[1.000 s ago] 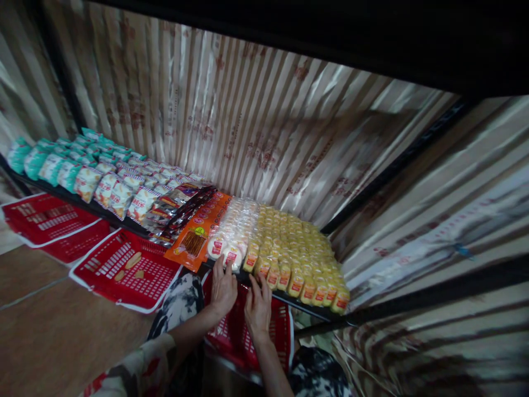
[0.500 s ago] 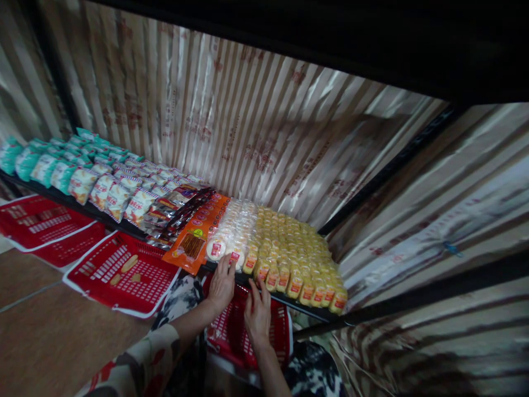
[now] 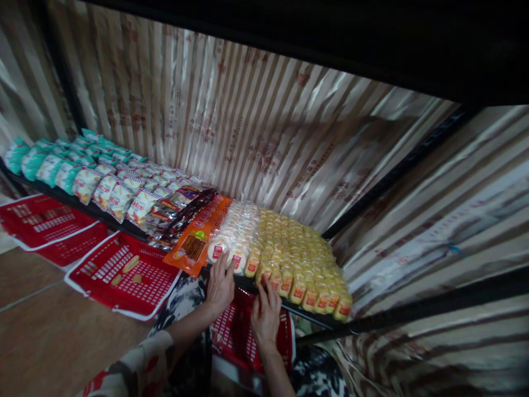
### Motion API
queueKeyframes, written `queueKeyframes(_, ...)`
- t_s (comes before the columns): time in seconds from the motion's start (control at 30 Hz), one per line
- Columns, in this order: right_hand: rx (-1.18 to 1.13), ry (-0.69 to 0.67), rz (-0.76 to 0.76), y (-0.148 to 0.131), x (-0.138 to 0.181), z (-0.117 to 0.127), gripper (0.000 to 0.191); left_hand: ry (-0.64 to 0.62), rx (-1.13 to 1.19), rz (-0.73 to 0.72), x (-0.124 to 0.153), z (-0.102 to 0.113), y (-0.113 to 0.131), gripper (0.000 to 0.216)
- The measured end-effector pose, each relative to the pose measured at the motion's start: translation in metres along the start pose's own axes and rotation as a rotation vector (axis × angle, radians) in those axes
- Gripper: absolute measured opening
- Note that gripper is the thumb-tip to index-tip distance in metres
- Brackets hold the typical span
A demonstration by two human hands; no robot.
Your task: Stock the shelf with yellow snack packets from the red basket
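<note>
My left hand (image 3: 220, 282) reaches the shelf front with its fingers apart, the tips against the front of the white wrapped round snacks (image 3: 237, 234), which bear red labels. Farther right, my right hand (image 3: 265, 314) has its fingers stretched toward the lower front of the yellow wrapped snacks (image 3: 301, 253), fingertips at the shelf edge. Neither hand grips anything that I can see. An orange snack bag (image 3: 194, 242) lies just left of the white packs, and brown-silver packets (image 3: 169, 215) lie beside it.
White bags (image 3: 118, 196) and teal bags (image 3: 49, 165) fill the shelf's left part. Below stand red baskets, one (image 3: 128, 275) holding a few snack pieces and another (image 3: 49, 220) farther left; a third (image 3: 235, 325) is under my hands. A dark post (image 3: 392, 171) slants at the right.
My left hand has shifted slightly left along the white packs. My right hand has moved a little right along the yellow ones. The view has shifted slightly.
</note>
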State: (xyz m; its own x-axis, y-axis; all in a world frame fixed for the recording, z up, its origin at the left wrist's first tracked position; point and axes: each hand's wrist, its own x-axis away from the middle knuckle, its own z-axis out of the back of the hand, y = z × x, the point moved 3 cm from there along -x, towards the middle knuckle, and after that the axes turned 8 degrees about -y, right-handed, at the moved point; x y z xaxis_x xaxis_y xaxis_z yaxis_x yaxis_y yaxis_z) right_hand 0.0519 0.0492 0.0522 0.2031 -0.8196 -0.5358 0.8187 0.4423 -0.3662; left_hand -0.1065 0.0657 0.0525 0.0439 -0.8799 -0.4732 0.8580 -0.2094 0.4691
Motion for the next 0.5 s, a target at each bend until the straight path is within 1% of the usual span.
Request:
queueKeyframes(0.1, 0.043, 0.057, 0.004, 0.0, -0.004, 0.004, 0.038, 0.105, -0.022, 0.124, -0.008, 0.009, -0.006, 0.048)
queueKeyframes(0.17, 0.065, 0.077, -0.002, 0.001, -0.006, 0.003, 0.039, 0.132, -0.03, 0.161, -0.015, 0.008, -0.011, 0.049)
queueKeyframes(0.3, 0.081, 0.062, -0.006, 0.002, -0.006, 0.0, 0.04, 0.113, -0.072, 0.168, -0.026, -0.004, -0.017, 0.053)
queueKeyframes(0.4, 0.083, 0.059, -0.013, 0.005, -0.003, -0.003, 0.041, 0.097, -0.122, 0.176, -0.028, -0.012, -0.019, 0.056)
queueKeyframes(0.5, 0.1, 0.06, -0.019, 0.01, -0.003, -0.005, 0.04, 0.077, -0.173, 0.178, -0.028, -0.016, -0.019, 0.054)
